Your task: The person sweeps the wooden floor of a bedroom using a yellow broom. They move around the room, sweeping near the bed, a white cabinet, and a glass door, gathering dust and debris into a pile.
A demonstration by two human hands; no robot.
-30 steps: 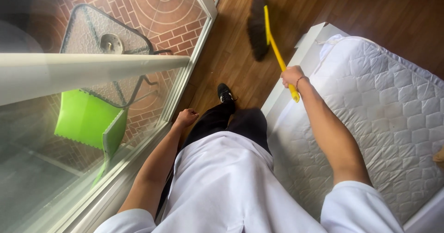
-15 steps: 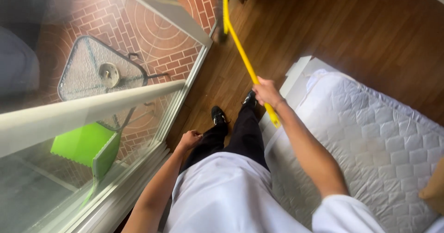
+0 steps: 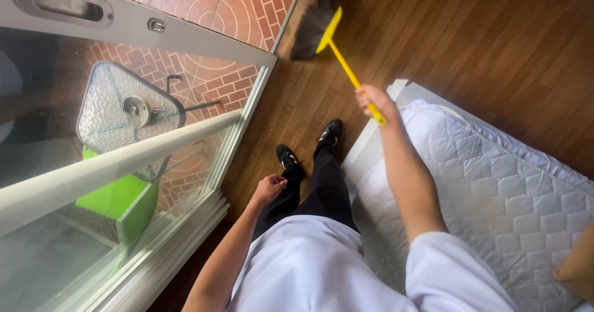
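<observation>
a narrow strip of wooden floor [image 3: 291, 111] lay open between the glass door frame [image 3: 238, 145] and the mattress [image 3: 489, 188]; the person's two shoes [image 3: 309, 145] stood in it. beyond the broom head [image 3: 312, 27], bare floor spread wide to the right.

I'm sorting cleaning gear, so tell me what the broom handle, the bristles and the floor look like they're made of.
The broom handle, held in the right hand, looks like glossy yellow plastic, though painted metal is possible. The bristles look like soft grey-brown fibre, natural or synthetic, flaring loosely. The floor looks like wood or laminate: brown planks with grain and a slight sheen.
</observation>
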